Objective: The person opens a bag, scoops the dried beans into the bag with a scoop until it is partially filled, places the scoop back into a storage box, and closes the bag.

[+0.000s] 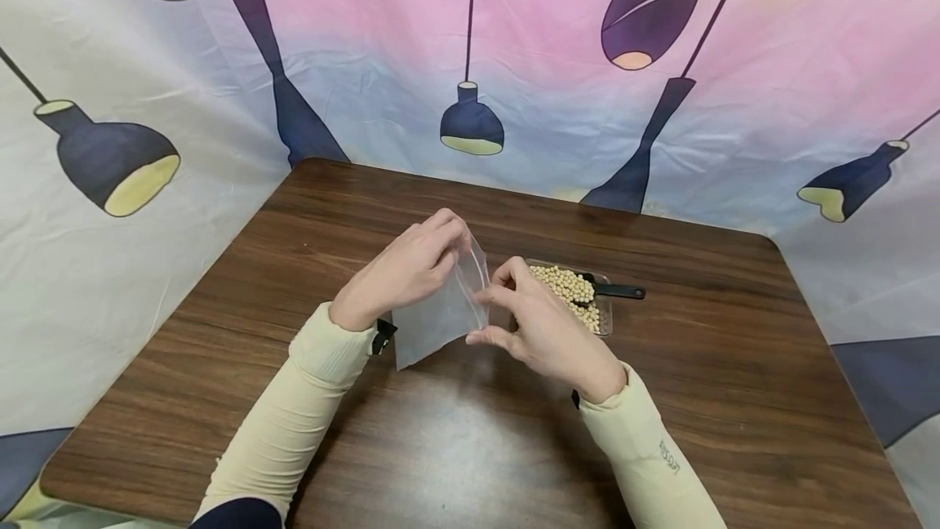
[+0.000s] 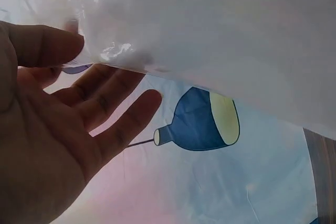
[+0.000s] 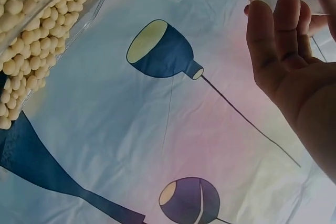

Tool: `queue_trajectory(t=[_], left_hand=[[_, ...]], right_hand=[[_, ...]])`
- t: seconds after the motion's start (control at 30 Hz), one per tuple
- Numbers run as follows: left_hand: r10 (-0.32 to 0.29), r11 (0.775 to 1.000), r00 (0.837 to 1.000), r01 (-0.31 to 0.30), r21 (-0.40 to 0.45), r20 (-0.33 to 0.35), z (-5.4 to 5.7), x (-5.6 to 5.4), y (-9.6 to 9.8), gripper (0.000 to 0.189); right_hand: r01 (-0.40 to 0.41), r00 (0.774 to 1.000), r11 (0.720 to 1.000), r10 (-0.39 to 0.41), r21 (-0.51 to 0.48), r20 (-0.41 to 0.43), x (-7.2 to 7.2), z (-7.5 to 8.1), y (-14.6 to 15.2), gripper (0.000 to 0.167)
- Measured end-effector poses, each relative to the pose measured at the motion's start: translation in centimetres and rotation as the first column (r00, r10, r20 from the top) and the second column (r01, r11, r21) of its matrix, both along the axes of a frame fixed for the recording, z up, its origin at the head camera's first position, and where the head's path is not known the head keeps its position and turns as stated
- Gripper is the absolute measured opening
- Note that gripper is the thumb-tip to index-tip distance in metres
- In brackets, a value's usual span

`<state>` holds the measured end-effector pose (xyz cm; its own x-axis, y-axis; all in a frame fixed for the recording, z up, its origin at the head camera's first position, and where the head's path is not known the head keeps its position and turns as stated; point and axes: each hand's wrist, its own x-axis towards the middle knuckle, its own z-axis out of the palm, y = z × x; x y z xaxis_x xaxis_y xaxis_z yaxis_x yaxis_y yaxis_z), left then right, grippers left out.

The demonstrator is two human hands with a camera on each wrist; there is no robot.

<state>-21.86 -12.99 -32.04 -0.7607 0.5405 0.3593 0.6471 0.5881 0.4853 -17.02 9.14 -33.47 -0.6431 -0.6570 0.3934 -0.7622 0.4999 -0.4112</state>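
A frosted, see-through plastic bag (image 1: 433,321) is held up over the table, its mouth edge turned toward the right. My left hand (image 1: 411,268) pinches the bag at its upper corner between thumb and fingers; in the left wrist view the left hand (image 2: 68,103) has the thumb on one side of the film and the fingers on the other. The right hand (image 1: 547,329) grips the mouth edge lower down, thumb beneath and fingertips above. In the right wrist view the right hand (image 3: 294,51) has its fingers bent at the film.
Just beyond the right hand stands a clear plastic container (image 1: 606,325) of round, pale yellow beans (image 1: 561,280). A black scoop (image 1: 620,291) lies in it, handle sticking out to the right. The brown wooden table (image 1: 734,398) meets a lamp-printed cloth (image 1: 543,129) behind.
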Motion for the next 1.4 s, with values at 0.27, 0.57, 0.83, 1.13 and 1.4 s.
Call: queue_trajectory(t=[0.27,0.57,0.83,1.13,1.4], left_hand=[[-0.045,0.988,0.968,0.006,0.157,0.248,0.3,0.3,-0.4,0.065],[-0.092,0.99,0.97,0.065,0.123,0.223,-0.3,0.6,0.3,0.131],[-0.126,0.984,0.979,0.103,0.143,0.16,-1.0,0.5,1.4,0.133],[-0.169,0.979,0.982,0.158,0.126,0.08,-1.6,0.5,2.4,0.117],[-0.158,0.983,0.986,0.153,0.102,0.046,-1.9,0.7,3.0,0.11]], right_hand=[[0.064,0.998,0.986,-0.061,-0.153,0.022,-0.5,0.1,0.4,0.016],[0.058,0.996,0.977,-0.072,-0.204,-0.058,-0.8,0.2,0.8,0.023],[0.034,0.993,0.968,-0.06,-0.249,-0.101,-0.8,0.4,0.9,0.028],[0.032,0.998,0.976,-0.042,-0.217,-0.045,-0.4,1.0,1.0,0.03],[0.047,0.998,0.98,-0.039,-0.194,0.045,-0.2,0.9,0.7,0.049]])
